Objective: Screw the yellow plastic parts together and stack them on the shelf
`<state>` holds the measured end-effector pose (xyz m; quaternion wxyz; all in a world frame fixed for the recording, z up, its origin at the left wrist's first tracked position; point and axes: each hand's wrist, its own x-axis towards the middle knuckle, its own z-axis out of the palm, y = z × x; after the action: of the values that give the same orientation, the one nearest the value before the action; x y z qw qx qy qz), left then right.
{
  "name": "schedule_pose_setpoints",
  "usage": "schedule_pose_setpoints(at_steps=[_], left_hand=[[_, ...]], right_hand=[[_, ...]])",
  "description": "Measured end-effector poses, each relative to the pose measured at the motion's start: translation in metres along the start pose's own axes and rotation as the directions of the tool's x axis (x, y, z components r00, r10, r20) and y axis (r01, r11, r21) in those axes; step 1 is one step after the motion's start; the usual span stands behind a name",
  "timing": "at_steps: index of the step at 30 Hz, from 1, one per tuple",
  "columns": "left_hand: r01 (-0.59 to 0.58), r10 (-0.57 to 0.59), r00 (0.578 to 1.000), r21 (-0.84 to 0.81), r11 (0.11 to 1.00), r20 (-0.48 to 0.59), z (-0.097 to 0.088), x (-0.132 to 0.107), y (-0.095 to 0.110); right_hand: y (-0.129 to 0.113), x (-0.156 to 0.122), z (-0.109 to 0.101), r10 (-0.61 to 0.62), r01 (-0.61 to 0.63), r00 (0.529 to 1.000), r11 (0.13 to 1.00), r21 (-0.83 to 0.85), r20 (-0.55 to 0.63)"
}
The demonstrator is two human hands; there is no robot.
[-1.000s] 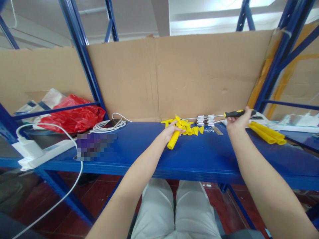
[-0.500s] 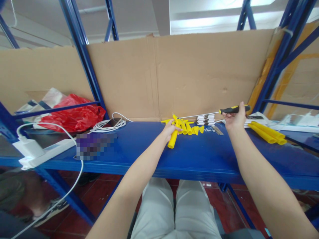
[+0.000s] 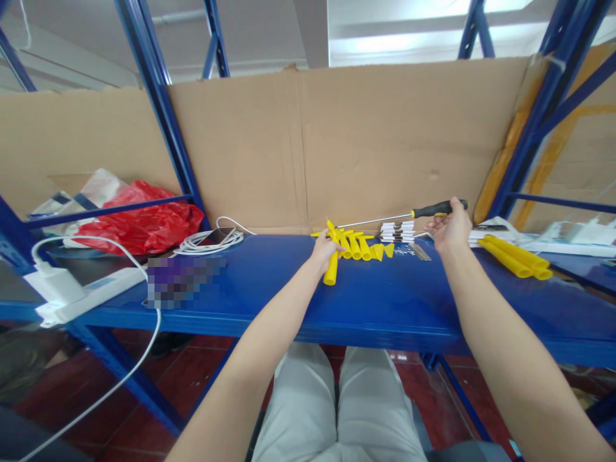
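My left hand [image 3: 323, 251] is closed round a yellow plastic tube [image 3: 331, 271] that stands tilted on the blue shelf [image 3: 385, 301]. My right hand [image 3: 448, 231] grips the black and yellow handle of a long screwdriver [image 3: 436, 208]. Its thin metal shaft runs left and its tip reaches the top of the held tube. Several smaller yellow tubes [image 3: 359, 246] lie just behind my left hand. White clips [image 3: 397, 231] and small screws [image 3: 403, 251] lie between my hands.
Long yellow tubes [image 3: 514, 258] lie right of my right hand. A coiled white cable [image 3: 209, 240], a red plastic bag [image 3: 139, 224] and a white power strip [image 3: 72, 292] sit on the left. Cardboard [image 3: 337, 141] backs the shelf. Blue rack posts [image 3: 158, 109] stand either side.
My right hand has carried the screwdriver up and to the left, so its tip now meets the tube. My left hand has tipped the tube more upright.
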<state>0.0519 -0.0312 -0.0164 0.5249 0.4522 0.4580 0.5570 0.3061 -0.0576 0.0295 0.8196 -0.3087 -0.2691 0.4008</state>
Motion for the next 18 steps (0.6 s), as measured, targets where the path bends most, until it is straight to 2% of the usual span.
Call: schedule_pose_setpoints(at_steps=[3,4,8,11,13,18], left_hand=[[-0.002,0.002,1.000,0.011,1.000,-0.020,-0.001,0.001,-0.001],[-0.001,0.001,1.000,0.017,1.000,-0.024,-0.001,0.001,-0.001],[-0.002,0.004,0.999,0.048,0.999,-0.042,-0.002,0.002,-0.002],[-0.019,0.023,0.998,0.070,0.997,-0.064,-0.003,0.002,-0.002],[-0.033,0.039,0.996,0.074,0.997,-0.077,-0.003,0.003,-0.003],[-0.047,0.056,0.991,0.082,0.996,-0.124,-0.002,0.000,-0.001]], right_hand=[[-0.003,-0.009,0.006,-0.018,0.011,0.993,0.998,-0.059,-0.115],[-0.004,-0.011,0.007,0.008,-0.014,0.993,0.998,-0.056,-0.117],[-0.008,-0.012,0.007,0.110,-0.110,0.992,0.994,0.007,-0.055],[-0.008,-0.008,0.002,0.102,-0.102,0.995,0.994,0.027,0.015],[-0.008,-0.008,0.002,0.088,-0.088,0.996,0.996,-0.009,0.022],[-0.010,-0.020,0.010,-0.036,-0.009,0.984,0.969,-0.248,-0.177]])
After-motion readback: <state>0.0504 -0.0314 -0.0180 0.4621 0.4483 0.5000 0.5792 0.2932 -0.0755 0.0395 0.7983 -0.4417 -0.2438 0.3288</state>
